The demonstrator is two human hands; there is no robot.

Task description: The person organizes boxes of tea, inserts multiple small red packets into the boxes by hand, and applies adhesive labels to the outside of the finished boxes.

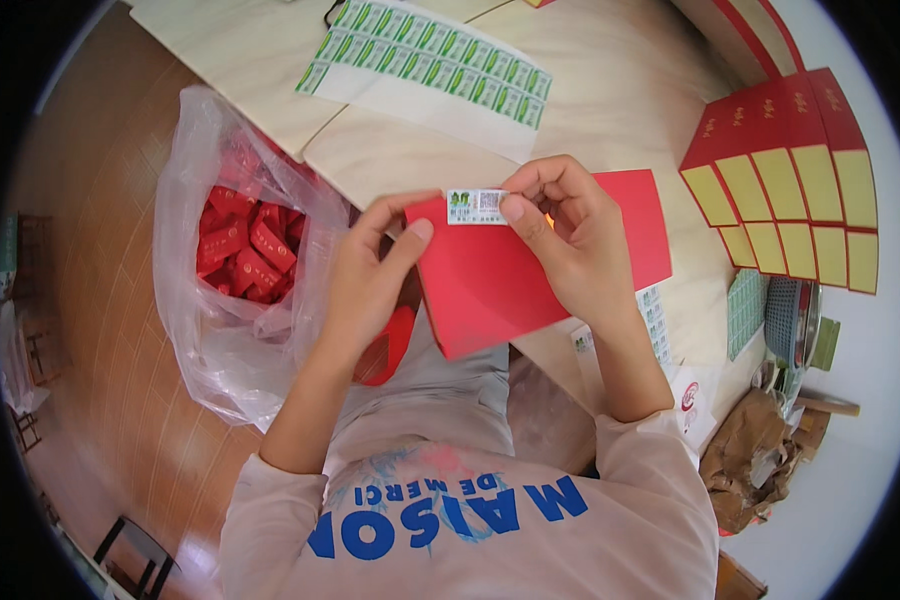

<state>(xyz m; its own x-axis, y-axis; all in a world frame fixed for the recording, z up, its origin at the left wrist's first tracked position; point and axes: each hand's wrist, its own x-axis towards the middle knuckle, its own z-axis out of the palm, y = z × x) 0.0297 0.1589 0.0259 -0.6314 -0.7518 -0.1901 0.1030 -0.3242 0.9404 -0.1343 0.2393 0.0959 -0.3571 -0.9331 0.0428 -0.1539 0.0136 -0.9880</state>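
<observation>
A flat red box or folder (495,285) is tilted in front of me over the table's edge. My left hand (379,262) grips its left end, thumb on the red face and fingers behind. My right hand (570,232) pinches the right end of a small white printed label (476,207) with a green motif and a code. The label lies at the red thing's upper edge; whether it is stuck down I cannot tell. Beyond lies a backing sheet with rows of green stickers (435,56), partly peeled. Another sheet of white labels (654,322) is partly hidden behind my right forearm.
A clear plastic bag (187,330) of small red packets (247,247) stands left of the table (607,90). Red and yellow boxes (780,150) are stacked at the right. Near them are a grey basket (784,315) and crumpled brown paper (750,457).
</observation>
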